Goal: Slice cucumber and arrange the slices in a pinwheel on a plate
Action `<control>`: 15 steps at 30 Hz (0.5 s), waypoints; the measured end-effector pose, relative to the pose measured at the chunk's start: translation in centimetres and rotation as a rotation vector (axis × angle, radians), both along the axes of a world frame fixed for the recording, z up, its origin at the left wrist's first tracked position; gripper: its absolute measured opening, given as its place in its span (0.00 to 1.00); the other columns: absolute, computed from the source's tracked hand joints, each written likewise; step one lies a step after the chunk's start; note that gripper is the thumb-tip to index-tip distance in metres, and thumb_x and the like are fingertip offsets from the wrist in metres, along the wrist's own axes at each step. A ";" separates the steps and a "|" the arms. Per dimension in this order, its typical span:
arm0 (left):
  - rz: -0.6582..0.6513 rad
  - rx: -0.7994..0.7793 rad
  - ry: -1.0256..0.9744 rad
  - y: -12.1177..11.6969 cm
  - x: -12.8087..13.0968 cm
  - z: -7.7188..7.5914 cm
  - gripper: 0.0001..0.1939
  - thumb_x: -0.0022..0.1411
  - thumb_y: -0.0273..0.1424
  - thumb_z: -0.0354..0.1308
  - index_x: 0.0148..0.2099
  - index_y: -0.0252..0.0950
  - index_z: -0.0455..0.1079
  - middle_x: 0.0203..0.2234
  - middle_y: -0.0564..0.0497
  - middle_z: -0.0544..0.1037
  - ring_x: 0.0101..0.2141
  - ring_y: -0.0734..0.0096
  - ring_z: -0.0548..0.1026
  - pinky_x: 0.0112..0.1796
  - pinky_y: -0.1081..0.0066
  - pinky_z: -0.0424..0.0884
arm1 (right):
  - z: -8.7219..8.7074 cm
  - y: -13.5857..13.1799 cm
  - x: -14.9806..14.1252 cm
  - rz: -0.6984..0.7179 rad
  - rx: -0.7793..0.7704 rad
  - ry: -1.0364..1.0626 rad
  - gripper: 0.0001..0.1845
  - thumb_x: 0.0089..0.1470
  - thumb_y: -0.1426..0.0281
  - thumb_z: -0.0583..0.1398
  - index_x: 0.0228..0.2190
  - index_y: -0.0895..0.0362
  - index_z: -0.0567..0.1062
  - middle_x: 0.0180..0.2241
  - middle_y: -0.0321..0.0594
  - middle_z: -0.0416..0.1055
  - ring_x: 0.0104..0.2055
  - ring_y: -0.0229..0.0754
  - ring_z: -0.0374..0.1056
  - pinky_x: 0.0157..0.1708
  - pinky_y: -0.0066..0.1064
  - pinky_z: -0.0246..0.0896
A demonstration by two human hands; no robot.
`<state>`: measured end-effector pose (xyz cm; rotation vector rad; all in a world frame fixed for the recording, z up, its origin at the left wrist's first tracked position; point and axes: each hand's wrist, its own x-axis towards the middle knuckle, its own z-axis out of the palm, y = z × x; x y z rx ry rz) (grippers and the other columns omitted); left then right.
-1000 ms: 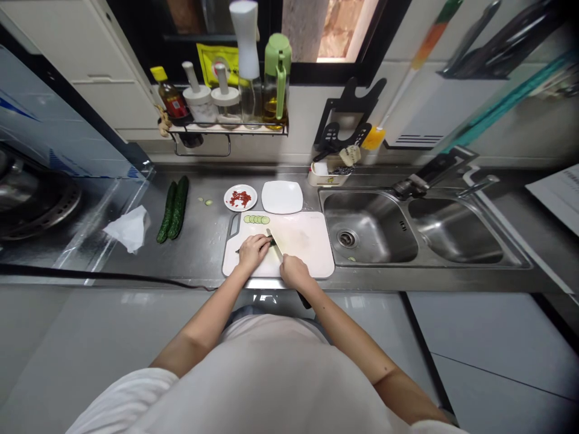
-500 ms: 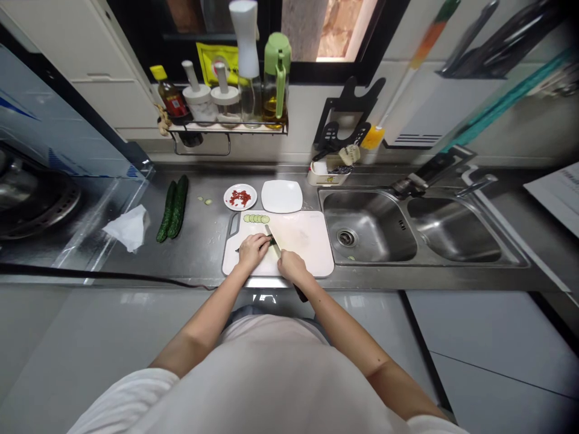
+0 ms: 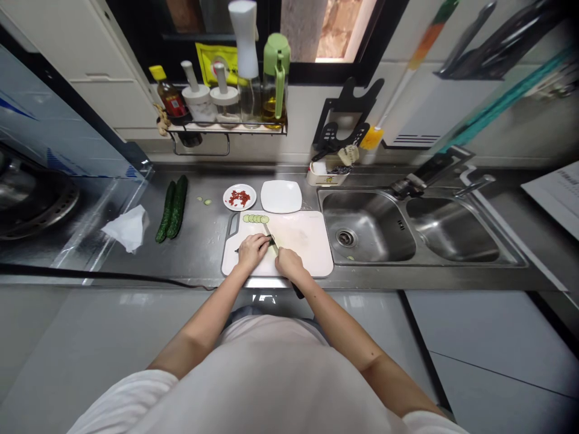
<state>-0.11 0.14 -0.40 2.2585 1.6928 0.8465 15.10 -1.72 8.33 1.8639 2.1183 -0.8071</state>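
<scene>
On the white cutting board, my left hand is closed over a dark green cucumber piece, whose cut end peeks out past the fingertips. My right hand grips a kitchen knife, its blade slanting up and left beside that end. The black handle sticks out below the fist. Cucumber slices lie in an overlapping row near the board's far edge, just beyond the knife tip. Most of the cucumber piece is hidden under my left hand.
Behind the board are a plate of chopped red pieces and a white square plate. Whole cucumbers and a crumpled white cloth or paper lie left. A double sink adjoins the right; a condiment rack hangs above.
My right hand and the knife have shifted slightly left, bringing the blade closer to the cucumber's cut end. The left hand stays in place on the cucumber.
</scene>
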 end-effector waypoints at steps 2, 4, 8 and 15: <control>-0.004 0.003 -0.003 0.0 0.0 0.0 0.11 0.66 0.34 0.53 0.45 0.42 0.76 0.42 0.49 0.78 0.42 0.65 0.73 0.44 0.66 0.68 | -0.2 0.0 0.1 -0.004 0.005 0.009 0.19 0.59 0.74 0.50 0.49 0.63 0.72 0.46 0.54 0.74 0.49 0.48 0.70 0.42 0.31 0.62; -0.006 0.002 -0.006 0.0 0.0 0.0 0.11 0.67 0.35 0.53 0.45 0.41 0.76 0.42 0.49 0.78 0.42 0.66 0.73 0.44 0.66 0.68 | -0.4 -0.2 0.4 -0.002 0.009 0.016 0.19 0.59 0.74 0.50 0.48 0.63 0.72 0.45 0.54 0.74 0.48 0.48 0.71 0.42 0.31 0.62; -0.001 0.000 -0.010 0.0 -0.1 0.1 0.12 0.67 0.35 0.52 0.45 0.42 0.76 0.42 0.49 0.78 0.42 0.66 0.73 0.44 0.66 0.68 | -0.7 -0.9 0.8 -0.008 -0.012 0.010 0.18 0.60 0.73 0.50 0.48 0.62 0.72 0.44 0.55 0.74 0.48 0.48 0.71 0.42 0.32 0.61; 0.002 0.001 -0.002 -0.1 0.0 0.2 0.12 0.67 0.34 0.52 0.46 0.42 0.76 0.42 0.49 0.78 0.41 0.66 0.73 0.43 0.66 0.68 | -0.5 -0.6 0.3 -0.005 -0.011 0.002 0.18 0.59 0.74 0.50 0.48 0.63 0.72 0.45 0.55 0.74 0.49 0.49 0.70 0.42 0.32 0.61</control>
